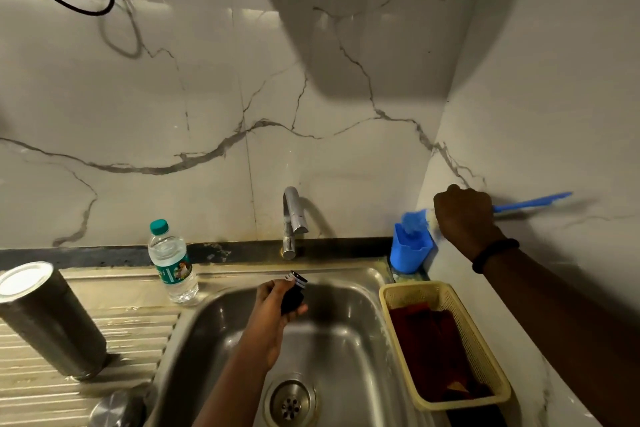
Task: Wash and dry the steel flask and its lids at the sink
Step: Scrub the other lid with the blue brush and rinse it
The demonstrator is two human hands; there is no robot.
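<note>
A rectangular stainless steel sink (346, 333); on its left drainboard the tall steel flask (52, 319) stands, smooth, likely slippery wet. My right hand (465, 217) grips a blue bottle brush (530, 203); my left hand (277, 302) clamps a small black lid (294, 291).

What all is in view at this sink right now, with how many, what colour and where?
flask: one, steel, upside down on the draining board left of the sink
round lid: one, steel, on the draining board at the bottom edge
water bottle: one, clear with green cap, behind the sink's left corner
tap: one, chrome, behind the sink
sink: one, steel, centre
holder: one, blue, right rear corner
basket: one, cream, right of the sink
cloth: dark red, in the basket
brush: one, blue, in the right hand
stopper lid: one, black, in the left hand
hands: left over the sink, right above the holder
</note>
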